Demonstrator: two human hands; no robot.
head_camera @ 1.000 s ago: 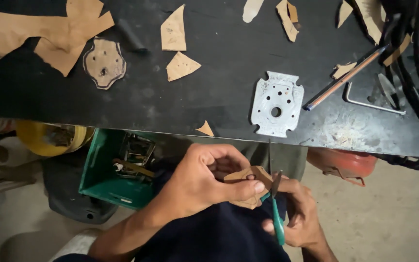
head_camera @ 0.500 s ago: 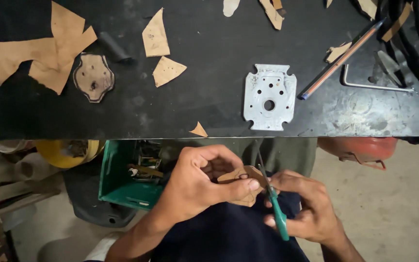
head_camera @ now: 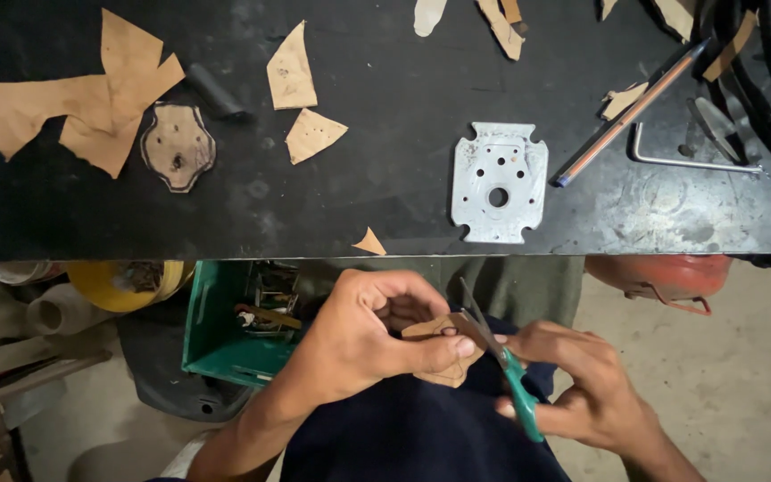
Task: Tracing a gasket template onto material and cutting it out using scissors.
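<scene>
A small tan paper piece (head_camera: 439,344) is held below the near edge of the counter (head_camera: 385,205), over the person's dark lap, at about 6 o'clock in the view. It is pinched by the left hand (head_camera: 363,335), thumb on top and fingers curled beneath. The scissors (head_camera: 497,366), with green handles and grey blades, are gripped by the right hand (head_camera: 582,393) at about 5 o'clock; the blades are pointed toward 11 o'clock and are in contact with the right edge of the paper piece. Whether the blades are closed cannot be told.

On the counter, at 12 o'clock from the hands, a pale metal plate (head_camera: 499,181) with several holes is laid flat near the edge. A small tan scrap (head_camera: 369,243) is seen just beside the edge, left of the plate. At 1 o'clock, a pencil (head_camera: 631,112) is laid diagonally, with a bent hex key (head_camera: 684,161) just beside it. At 11 o'clock, two tan offcuts (head_camera: 301,98) are noted, and further left a dark-edged shaped gasket (head_camera: 178,145) is touching a large tan sheet (head_camera: 73,103).

Under the counter, at 9 o'clock from the left hand, a green box (head_camera: 225,344) holding metal parts is set on the floor, with a yellow roll (head_camera: 127,281) beyond it. A red vessel (head_camera: 662,277) is noted at 2 o'clock.
</scene>
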